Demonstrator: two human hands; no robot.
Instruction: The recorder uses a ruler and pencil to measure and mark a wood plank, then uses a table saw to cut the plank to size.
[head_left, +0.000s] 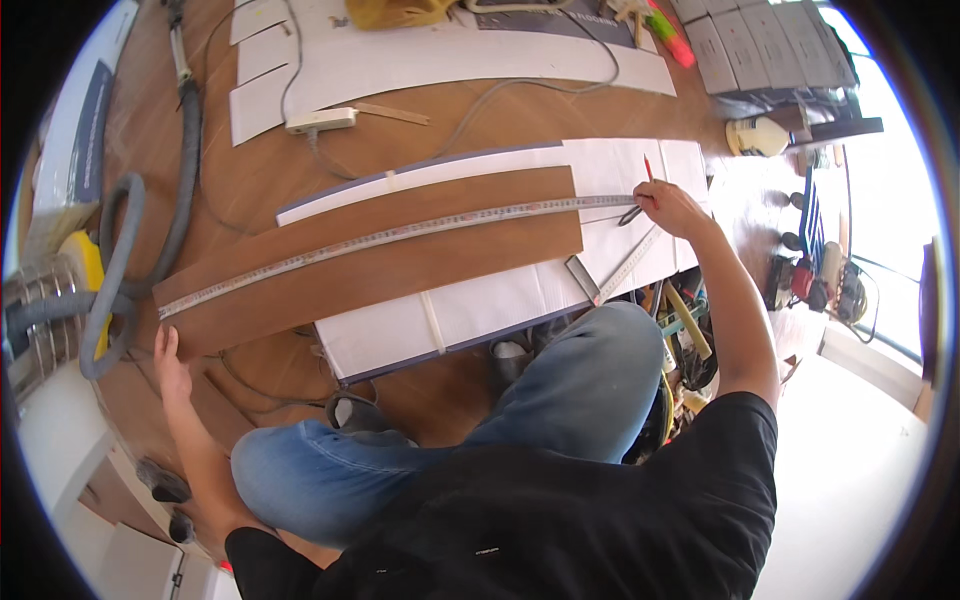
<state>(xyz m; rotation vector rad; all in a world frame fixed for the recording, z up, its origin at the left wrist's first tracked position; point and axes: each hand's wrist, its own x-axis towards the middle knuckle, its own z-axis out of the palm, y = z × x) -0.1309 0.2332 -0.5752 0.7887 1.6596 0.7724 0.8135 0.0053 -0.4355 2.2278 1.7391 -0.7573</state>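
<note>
A long brown floor plank (430, 235) lies across a white cardboard box (380, 340). A steel tape measure (400, 236) runs lengthwise over the plank and past its right end. At the left end, my left hand (173, 368) has its fingers stretched out against the plank's edge, just below the tape's end. Closed at the far right of the tape, my right hand (675, 210) pinches the tape and has a red pencil (648, 168) sticking up from it. Between the plank's right end and my knee, a try square (622, 272) rests on the cardboard.
A grey vacuum hose (185, 170) curves along the left. Beyond the box lie a white power strip (322, 120), cables and flat white cardboard (430, 98). Tools (685, 330) crowd beside my right knee. Stacked boxes (770, 50) and a white tub (757, 137) stand at the back right.
</note>
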